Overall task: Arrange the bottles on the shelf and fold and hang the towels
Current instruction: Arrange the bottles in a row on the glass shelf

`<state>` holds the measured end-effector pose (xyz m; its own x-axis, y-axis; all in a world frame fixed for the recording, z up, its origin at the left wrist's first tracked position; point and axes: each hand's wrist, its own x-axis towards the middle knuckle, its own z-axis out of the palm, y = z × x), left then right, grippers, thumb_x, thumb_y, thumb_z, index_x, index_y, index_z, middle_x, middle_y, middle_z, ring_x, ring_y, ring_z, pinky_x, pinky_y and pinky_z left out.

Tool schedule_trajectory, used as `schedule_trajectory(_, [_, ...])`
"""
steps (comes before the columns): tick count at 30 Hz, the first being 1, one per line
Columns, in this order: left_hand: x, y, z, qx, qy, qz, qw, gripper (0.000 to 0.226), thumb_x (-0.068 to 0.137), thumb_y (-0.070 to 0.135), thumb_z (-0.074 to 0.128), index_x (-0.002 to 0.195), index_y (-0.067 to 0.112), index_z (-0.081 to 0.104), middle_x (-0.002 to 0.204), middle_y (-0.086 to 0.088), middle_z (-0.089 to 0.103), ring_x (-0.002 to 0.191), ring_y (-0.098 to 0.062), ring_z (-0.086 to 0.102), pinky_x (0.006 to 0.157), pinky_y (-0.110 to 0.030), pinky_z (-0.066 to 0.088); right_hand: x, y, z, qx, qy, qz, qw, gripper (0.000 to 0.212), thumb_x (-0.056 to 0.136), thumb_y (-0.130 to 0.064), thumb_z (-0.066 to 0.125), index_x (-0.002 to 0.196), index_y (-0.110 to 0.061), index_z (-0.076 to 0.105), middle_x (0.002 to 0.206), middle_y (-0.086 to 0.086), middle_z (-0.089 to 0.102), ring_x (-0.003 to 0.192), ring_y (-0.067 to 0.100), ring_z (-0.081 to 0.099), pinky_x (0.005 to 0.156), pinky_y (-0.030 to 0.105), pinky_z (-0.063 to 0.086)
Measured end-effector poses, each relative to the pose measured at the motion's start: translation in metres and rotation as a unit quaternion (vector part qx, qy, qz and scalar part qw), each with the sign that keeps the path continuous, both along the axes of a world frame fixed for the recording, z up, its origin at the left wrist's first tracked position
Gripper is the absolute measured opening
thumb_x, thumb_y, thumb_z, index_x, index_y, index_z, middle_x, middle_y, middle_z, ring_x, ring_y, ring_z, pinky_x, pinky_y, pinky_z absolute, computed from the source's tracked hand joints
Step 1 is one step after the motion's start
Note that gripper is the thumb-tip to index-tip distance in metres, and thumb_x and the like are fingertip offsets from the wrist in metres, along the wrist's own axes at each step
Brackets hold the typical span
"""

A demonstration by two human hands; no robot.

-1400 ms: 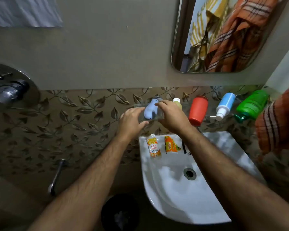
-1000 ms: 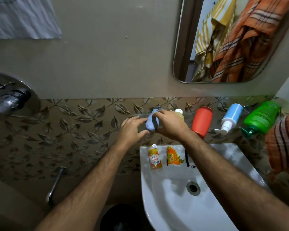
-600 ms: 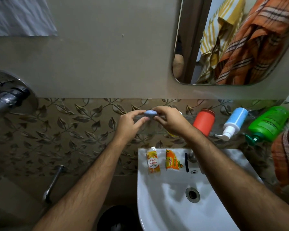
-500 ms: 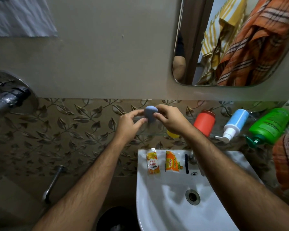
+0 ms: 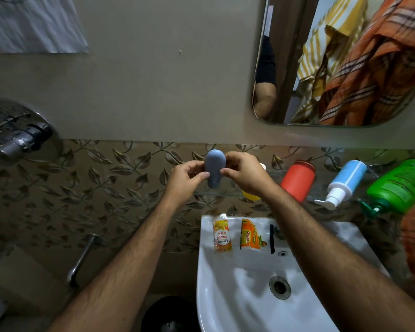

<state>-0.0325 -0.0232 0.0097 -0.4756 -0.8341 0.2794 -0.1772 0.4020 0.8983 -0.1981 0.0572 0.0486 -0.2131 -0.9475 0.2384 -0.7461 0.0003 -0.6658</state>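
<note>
Above shelf (image 5: 228, 193) | left hand (image 5: 185, 179), right hand (image 5: 243, 174) both pinching bottle (image 5: 215, 167) | likely light, smooth plastic, slippery | gripping at mid-body advised

Left hand (image 5: 186, 179): raised, fingers (image 5: 203, 174) curled, pinched from the left.
Right hand (image 5: 243, 174): raised, fingers pinched from the right.
Forearms: bare, extended forward, converged.
</note>
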Motion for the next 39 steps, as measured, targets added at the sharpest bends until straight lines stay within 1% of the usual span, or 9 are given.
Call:
schedule_trajectory(6, [-0.002, 0.002, -0.002, -0.002, 0.0, 0.016, 1.0, 0.032, 0.087, 0.012, 0.069, 0.118, 0.017, 0.066, 0.104, 0.008, 0.07, 0.096, 0.002, 0.064, 0.082, -0.017, 0.051, 0.002, 0.0, 0.001, -0.001, 0.005, -0.007, 1.0, 0.029, 0.091, -0.015, 0.067, 0.12, -0.014, 0.064, 0.112, 0.003, 0.069, 0.103, 0.016, 0.063, 0.092, 0.038, 0.054])
schedule_trajectory(12, [-0.002, 0.002, -0.002, -0.004, -0.017, 0.015, 1.0, 0.035, 0.087, 0.014, 0.07, 0.122, 0.017, 0.064, 0.109, 0.006, 0.07, 0.101, -0.002, 0.064, 0.088, -0.026, 0.054, 0.004, 0.001, 0.002, 0.01, 0.003, -0.016, 1.0, 0.031, 0.091, -0.014, 0.067, 0.122, -0.014, 0.063, 0.114, 0.004, 0.068, 0.106, 0.017, 0.063, 0.094, 0.038, 0.053])
schedule_trajectory(16, [0.003, 0.007, -0.005, -0.018, 0.027, 0.053, 0.998, 0.043, 0.086, 0.014, 0.071, 0.127, 0.016, 0.06, 0.107, 0.008, 0.069, 0.097, 0.004, 0.064, 0.085, -0.018, 0.054, 0.001, 0.005, 0.004, 0.003, -0.009, -0.023, 1.0, 0.034, 0.09, -0.008, 0.066, 0.123, -0.015, 0.064, 0.117, 0.002, 0.07, 0.106, 0.011, 0.064, 0.096, 0.033, 0.053])
schedule_trajectory(19, [0.01, 0.017, -0.008, -0.099, 0.045, 0.122, 0.987, 0.032, 0.088, 0.02, 0.07, 0.12, 0.019, 0.065, 0.094, 0.018, 0.065, 0.088, 0.012, 0.062, 0.076, -0.01, 0.051, -0.006, 0.01, 0.007, -0.029, 0.006, -0.056, 0.998, 0.035, 0.09, -0.001, 0.064, 0.122, -0.013, 0.066, 0.117, 0.003, 0.07, 0.101, 0.008, 0.064, 0.095, 0.027, 0.053])
schedule_trajectory(23, [0.007, 0.039, -0.012, -0.204, 0.029, 0.066, 0.976, 0.023, 0.086, 0.021, 0.071, 0.109, 0.018, 0.07, 0.093, 0.011, 0.068, 0.082, 0.004, 0.062, 0.073, -0.013, 0.052, -0.016, 0.023, 0.008, -0.048, 0.06, -0.101, 0.992, 0.031, 0.091, 0.001, 0.06, 0.118, -0.011, 0.069, 0.117, 0.003, 0.071, 0.102, 0.008, 0.063, 0.083, 0.007, 0.042])
schedule_trajectory(26, [-0.004, 0.056, -0.018, -0.237, -0.02, -0.015, 0.971, 0.023, 0.086, 0.022, 0.071, 0.109, 0.016, 0.07, 0.1, 0.004, 0.071, 0.087, -0.001, 0.061, 0.076, -0.017, 0.053, -0.022, 0.038, 0.008, -0.057, 0.089, -0.13, 0.986, 0.032, 0.088, 0.005, 0.058, 0.113, -0.009, 0.072, 0.115, 0.007, 0.072, 0.109, 0.019, 0.065, 0.088, 0.016, 0.044])
schedule_trajectory(28, [-0.013, 0.062, -0.024, -0.238, -0.05, -0.058, 0.968, 0.029, 0.087, 0.023, 0.071, 0.114, 0.016, 0.068, 0.107, 0.002, 0.07, 0.095, -0.005, 0.062, 0.082, -0.025, 0.055, -0.025, 0.048, 0.008, -0.05, 0.12, -0.147, 0.981, 0.036, 0.085, 0.009, 0.057, 0.113, -0.009, 0.072, 0.115, 0.009, 0.071, 0.11, 0.024, 0.064, 0.094, 0.028, 0.048])
schedule_trajectory(31, [-0.025, 0.066, -0.027, -0.264, -0.098, -0.076, 0.957, 0.041, 0.085, 0.021, 0.073, 0.124, 0.016, 0.063, 0.12, 0.001, 0.066, 0.111, -0.014, 0.059, 0.095, -0.032, 0.05, -0.026, 0.062, 0.008, -0.016, 0.166, -0.159, 0.973, 0.039, 0.082, 0.009, 0.057, 0.114, -0.01, 0.07, 0.114, 0.012, 0.069, 0.108, 0.028, 0.062, 0.093, 0.044, 0.05])
schedule_trajectory(39, [-0.054, 0.073, -0.021, -0.31, -0.186, -0.065, 0.93, 0.061, 0.081, 0.021, 0.076, 0.137, 0.015, 0.052, 0.137, -0.004, 0.056, 0.125, -0.022, 0.049, 0.104, -0.041, 0.042, -0.024, 0.077, 0.008, 0.049, 0.211, -0.179, 0.96, 0.048, 0.084, 0.008, 0.055, 0.126, -0.014, 0.063, 0.127, 0.008, 0.064, 0.116, 0.025, 0.059, 0.094, 0.041, 0.051])
